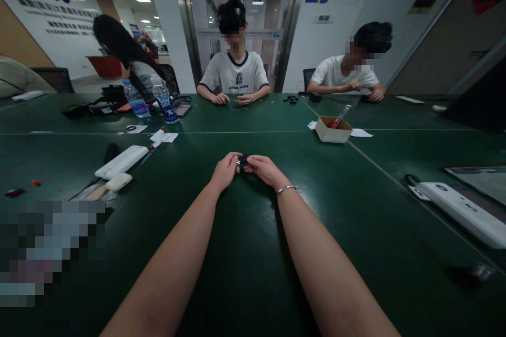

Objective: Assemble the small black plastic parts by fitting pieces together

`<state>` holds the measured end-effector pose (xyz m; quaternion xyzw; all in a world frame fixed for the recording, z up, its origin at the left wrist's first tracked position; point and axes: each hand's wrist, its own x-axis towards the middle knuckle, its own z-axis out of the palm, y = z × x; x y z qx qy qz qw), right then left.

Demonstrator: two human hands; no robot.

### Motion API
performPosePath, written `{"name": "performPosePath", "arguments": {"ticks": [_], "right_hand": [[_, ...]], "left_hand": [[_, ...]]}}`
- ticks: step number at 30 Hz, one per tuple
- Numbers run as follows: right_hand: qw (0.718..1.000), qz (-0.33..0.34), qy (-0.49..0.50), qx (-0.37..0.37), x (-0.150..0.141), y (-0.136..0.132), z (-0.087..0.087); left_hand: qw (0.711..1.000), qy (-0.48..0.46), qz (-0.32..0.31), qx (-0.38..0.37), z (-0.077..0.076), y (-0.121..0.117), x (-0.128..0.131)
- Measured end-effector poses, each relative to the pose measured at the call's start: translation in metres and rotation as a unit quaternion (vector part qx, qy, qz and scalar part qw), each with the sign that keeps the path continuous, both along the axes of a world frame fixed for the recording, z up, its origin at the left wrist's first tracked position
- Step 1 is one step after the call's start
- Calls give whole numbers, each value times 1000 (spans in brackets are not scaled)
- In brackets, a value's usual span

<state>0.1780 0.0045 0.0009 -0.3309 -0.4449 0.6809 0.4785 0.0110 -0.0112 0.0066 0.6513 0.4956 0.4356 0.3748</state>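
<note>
Over the middle of the green table, my left hand (227, 171) and my right hand (264, 169) meet fingertip to fingertip, with a bracelet on my right wrist. Between them is a small black object with a silver metal end (242, 159), too small to name for sure. The fingers of my left hand pinch it at the silver end. My right thumb and fingers close on its black end. Fingertips cover parts of it.
A small open box (334, 134) stands ahead to the right, a white power bank (462, 210) at right. To the left lie another white bank (122, 162), papers (164, 137) and bottles (165, 102). Several people sit across the green table (245, 253).
</note>
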Motion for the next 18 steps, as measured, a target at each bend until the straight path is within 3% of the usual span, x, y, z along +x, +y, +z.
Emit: {"name": "performPosePath", "arguments": {"ticks": [18], "right_hand": [[1000,-2,-2,3,0,-2,3]], "left_hand": [[1000,3,-8,2,2,-1,0]]}}
